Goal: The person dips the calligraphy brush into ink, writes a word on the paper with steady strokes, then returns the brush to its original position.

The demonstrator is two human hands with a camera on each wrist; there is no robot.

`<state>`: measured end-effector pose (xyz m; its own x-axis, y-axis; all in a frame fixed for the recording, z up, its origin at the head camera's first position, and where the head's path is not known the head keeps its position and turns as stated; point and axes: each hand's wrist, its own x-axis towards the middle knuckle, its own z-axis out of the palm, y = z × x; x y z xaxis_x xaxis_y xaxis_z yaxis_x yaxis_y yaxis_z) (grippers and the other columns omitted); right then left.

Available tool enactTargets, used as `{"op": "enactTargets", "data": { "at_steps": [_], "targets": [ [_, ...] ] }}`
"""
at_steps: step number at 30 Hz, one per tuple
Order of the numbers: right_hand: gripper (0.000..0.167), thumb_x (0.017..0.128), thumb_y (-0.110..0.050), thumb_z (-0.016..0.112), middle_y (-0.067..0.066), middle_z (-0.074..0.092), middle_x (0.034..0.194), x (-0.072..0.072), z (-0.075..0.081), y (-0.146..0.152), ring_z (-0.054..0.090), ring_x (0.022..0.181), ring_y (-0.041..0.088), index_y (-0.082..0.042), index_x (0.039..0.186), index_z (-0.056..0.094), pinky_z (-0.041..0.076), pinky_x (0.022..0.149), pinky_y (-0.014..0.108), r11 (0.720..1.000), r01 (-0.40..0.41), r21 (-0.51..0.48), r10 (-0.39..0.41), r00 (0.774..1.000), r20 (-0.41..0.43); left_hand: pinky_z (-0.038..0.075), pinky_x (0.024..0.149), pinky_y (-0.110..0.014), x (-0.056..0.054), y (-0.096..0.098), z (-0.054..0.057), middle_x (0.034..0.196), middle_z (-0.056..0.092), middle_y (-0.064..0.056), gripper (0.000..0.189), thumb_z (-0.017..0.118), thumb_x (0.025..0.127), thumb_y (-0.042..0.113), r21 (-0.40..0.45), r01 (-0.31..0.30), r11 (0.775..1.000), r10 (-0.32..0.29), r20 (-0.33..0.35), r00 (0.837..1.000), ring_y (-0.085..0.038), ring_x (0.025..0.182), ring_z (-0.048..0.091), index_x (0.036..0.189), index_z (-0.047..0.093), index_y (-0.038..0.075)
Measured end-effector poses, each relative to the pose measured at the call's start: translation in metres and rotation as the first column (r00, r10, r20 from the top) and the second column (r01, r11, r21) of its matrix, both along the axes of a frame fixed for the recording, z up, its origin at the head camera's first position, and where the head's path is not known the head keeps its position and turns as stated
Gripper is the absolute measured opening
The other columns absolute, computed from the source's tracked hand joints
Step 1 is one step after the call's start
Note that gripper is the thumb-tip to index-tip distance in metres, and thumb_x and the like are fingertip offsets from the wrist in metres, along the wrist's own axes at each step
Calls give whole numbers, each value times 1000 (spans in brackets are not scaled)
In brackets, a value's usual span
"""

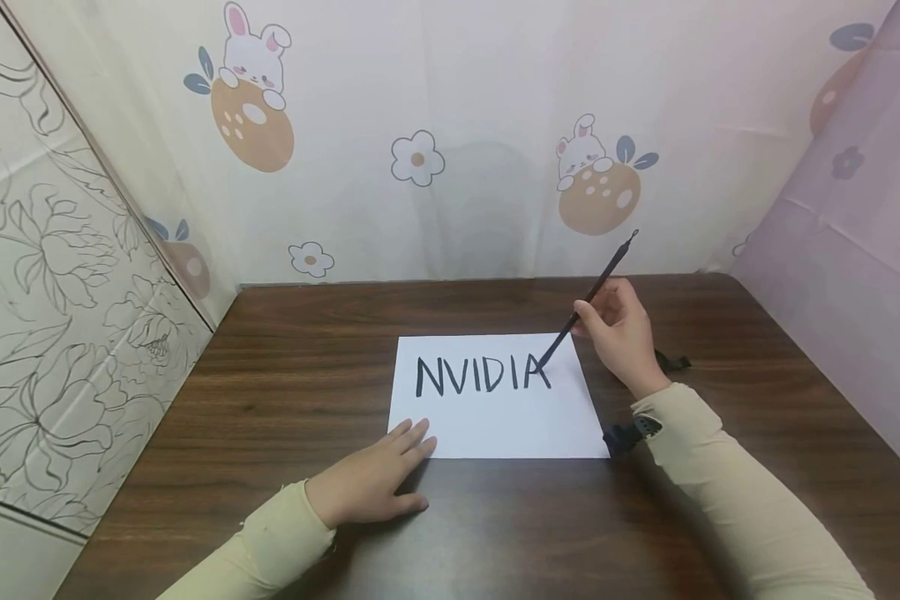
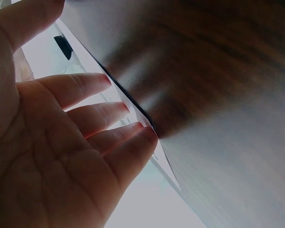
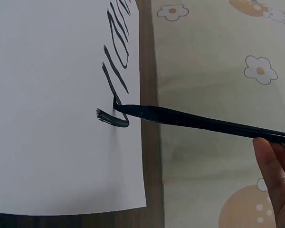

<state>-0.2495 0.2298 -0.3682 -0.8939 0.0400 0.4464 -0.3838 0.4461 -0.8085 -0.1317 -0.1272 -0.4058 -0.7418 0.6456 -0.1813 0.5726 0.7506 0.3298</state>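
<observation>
A white sheet of paper (image 1: 495, 429) lies on the dark wooden table, with "NVIDIA" in black brush strokes across its upper half. My right hand (image 1: 617, 333) pinches a black writing brush (image 1: 603, 279) by its handle, the looped end pointing up and away. In the right wrist view the bent brush tip (image 3: 126, 108) meets the last letter A (image 3: 113, 118) at its crossbar. My left hand (image 1: 375, 479) rests with fingers spread, fingertips on the paper's lower left corner and the palm toward the table. From the left wrist, straight fingers (image 2: 99, 116) show at the paper's edge.
The wooden table (image 1: 285, 400) backs onto a pale curtain (image 1: 487, 100) with rabbits and flowers. A floral panel (image 1: 52, 275) stands at left, a purple cloth (image 1: 855, 250) at right. Black straps (image 1: 624, 435) are on the right wrist, close by the paper's lower right corner.
</observation>
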Motion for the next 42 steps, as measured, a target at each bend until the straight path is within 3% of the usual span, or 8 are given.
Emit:
{"op": "enactTargets", "data": {
  "at_steps": [10,15,19,26,33,42],
  "targets": [
    [29,94,-12,64,2,58,90,-2,0,3,64,69,2,-4,116,47,57,65,16,998,19,64,-17,999,-29,33,116,-48,-1,0,1,161,28,-13,72,67,90,40,1,2,1000,-2,-5,1000,-34,149,25,149,41,8],
    [29,95,-14,64,4,58,89,1,2,4,66,68,8,-2,116,48,58,64,20,996,28,81,-25,999,-35,33,116,-48,-1,0,1,161,28,-13,72,67,90,40,-3,4,1000,-4,-6,1000,-34,149,25,149,41,8],
    [28,95,-13,64,3,58,87,1,3,4,67,68,11,-2,115,49,59,64,22,997,30,78,-27,999,-40,33,116,-48,-1,0,1,161,28,-13,72,67,90,40,-3,4,1000,-4,-5,1000,-34,149,25,149,41,8],
    [27,95,-14,64,0,57,85,2,2,7,65,66,2,-2,114,49,57,63,18,996,31,80,-28,999,-40,34,116,-48,-1,0,0,161,29,-13,72,68,89,40,0,2,1000,-2,-7,1000,-34,149,26,149,42,8],
    [28,95,-15,64,1,56,83,2,3,8,66,65,6,-3,114,49,58,63,22,996,33,87,-29,999,-42,34,116,-48,0,0,-2,161,28,-12,72,67,89,41,-1,0,1000,0,-8,1000,-34,149,26,149,42,9],
    [28,94,-9,64,-1,56,82,1,12,12,65,63,0,2,114,49,57,62,17,999,33,26,-31,997,-67,34,116,-48,-1,-1,-4,161,28,-12,72,67,90,40,0,0,1000,0,-6,1000,-34,149,25,149,41,9]
  ]
}}
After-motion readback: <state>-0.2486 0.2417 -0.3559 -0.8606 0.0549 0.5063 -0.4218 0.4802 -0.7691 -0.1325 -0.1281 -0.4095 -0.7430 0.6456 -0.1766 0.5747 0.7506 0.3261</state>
